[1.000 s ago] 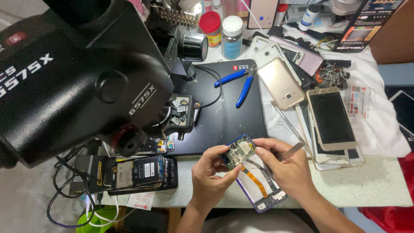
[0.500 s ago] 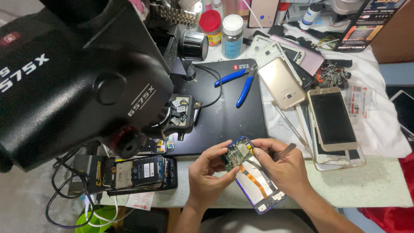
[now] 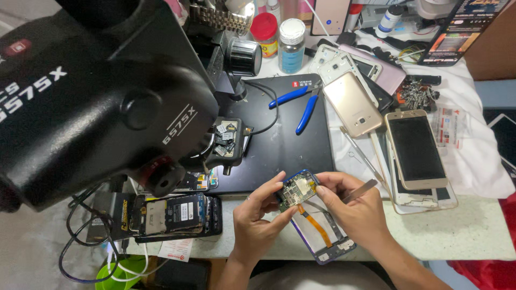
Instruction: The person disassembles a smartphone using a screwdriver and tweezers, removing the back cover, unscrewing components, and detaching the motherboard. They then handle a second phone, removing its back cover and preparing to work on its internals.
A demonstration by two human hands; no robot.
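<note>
both hands sit slightly lower and nearer the front edge of the bench than in the earlier frames, with the opened phone carried along between them. left hand (image 3: 257, 221) grips the opened phone (image 3: 314, 225) by its upper end, thumb and fingers closed on the exposed circuit board (image 3: 295, 190). right hand (image 3: 356, 212) is closed on thin metal tweezers (image 3: 361, 190); the free end of the tool points up and to the right, and the working tip is hidden behind the fingers at the board. an orange flex cable (image 3: 314, 225) runs down the open frame of the phone, whose lower end rests on the pale bench top (image 3: 462, 231).

surroundings: a black work mat (image 3: 285, 150) lies just beyond the hands. blue-handled pliers (image 3: 301, 102) lie on the mat. a gold phone (image 3: 352, 104) lies face down to the right of the pliers, and a second phone with a dark screen (image 3: 415, 149) lies further right. another dismantled phone (image 3: 174, 215) lies left of the hands. a large black microscope head (image 3: 97, 102) fills the upper left.
</note>
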